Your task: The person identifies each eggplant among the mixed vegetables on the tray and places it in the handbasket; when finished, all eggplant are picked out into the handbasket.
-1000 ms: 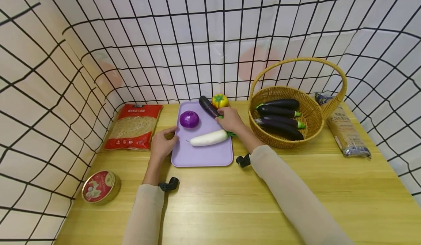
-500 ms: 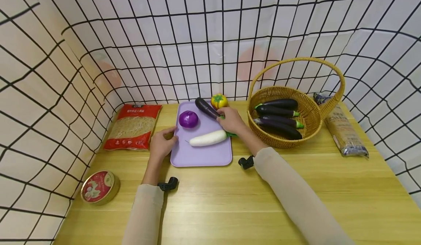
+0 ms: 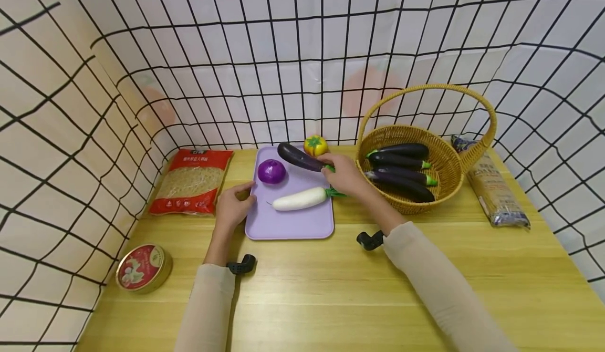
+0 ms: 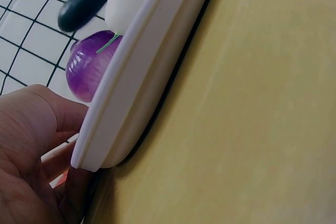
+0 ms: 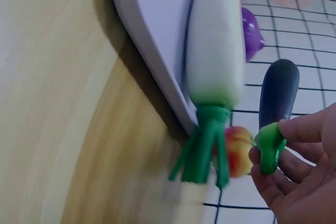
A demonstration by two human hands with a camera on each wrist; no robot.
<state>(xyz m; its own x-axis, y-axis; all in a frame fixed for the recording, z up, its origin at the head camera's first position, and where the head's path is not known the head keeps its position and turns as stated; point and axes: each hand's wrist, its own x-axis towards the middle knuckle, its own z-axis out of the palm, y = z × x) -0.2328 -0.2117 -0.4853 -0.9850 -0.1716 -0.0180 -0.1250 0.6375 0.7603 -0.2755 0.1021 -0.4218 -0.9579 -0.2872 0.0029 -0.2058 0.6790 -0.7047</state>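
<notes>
My right hand (image 3: 343,174) pinches a dark eggplant (image 3: 298,157) by its green stem end over the back right of the lilac tray (image 3: 288,227). In the right wrist view, thumb and fingertips close on the green cap (image 5: 270,141). My left hand (image 3: 232,205) holds the tray's left edge; in the left wrist view the thumb lies at the rim (image 4: 94,124) and the other fingers go beneath it. On the tray sit a purple onion (image 3: 271,172) at the back left and a white radish (image 3: 300,199) across the middle, its green leaves over the right rim.
A wicker basket (image 3: 378,197) with several eggplants stands right of the tray, its tall handle arching up. Behind the tray is a yellow-green fruit or vegetable (image 3: 315,145). Noodle packs (image 3: 191,181) lie left and far right; a round tin (image 3: 144,269) sits front left. Wire grid surrounds the table.
My right hand has drawn the eggplant's stem end rightward and slightly toward me, and the eggplant now lies at a flatter angle. My left hand and the tray stay in place.
</notes>
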